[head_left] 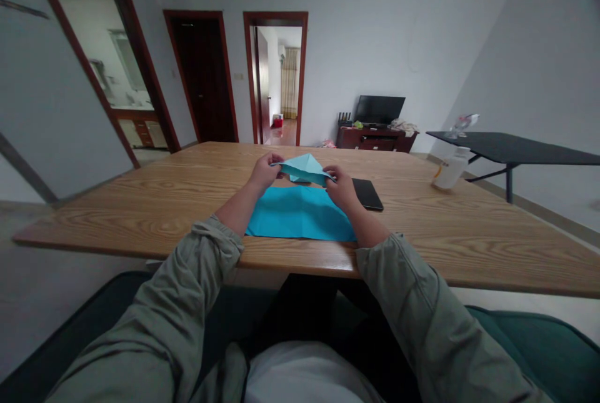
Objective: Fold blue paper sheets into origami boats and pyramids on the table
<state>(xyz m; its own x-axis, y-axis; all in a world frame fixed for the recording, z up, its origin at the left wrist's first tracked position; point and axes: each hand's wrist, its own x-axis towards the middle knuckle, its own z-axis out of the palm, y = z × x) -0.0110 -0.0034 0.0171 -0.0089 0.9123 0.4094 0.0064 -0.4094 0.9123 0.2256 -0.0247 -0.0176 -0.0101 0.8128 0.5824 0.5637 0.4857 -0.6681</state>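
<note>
Above the table, a light-blue folded paper [304, 167] with a raised pointed middle spans between my two hands. My left hand [267, 170] pinches its left end. At the other end, my right hand [340, 187] grips the right tip. Under the hands lies a flat sheet of brighter blue paper [302, 212], with a faint crease down its middle. A dark flat tablet-like object [368, 194] rests beside my right hand, partly behind it. Something small and light blue shows just below the folded paper; I cannot make out whether it is a separate piece.
The wooden table [154, 203] reaches out to both sides. A translucent white plastic bottle [450, 169] stands at its right. Beyond it is a black folding table [520, 145]. A television [379, 109] on a dark cabinet [375, 139] sits by the far wall.
</note>
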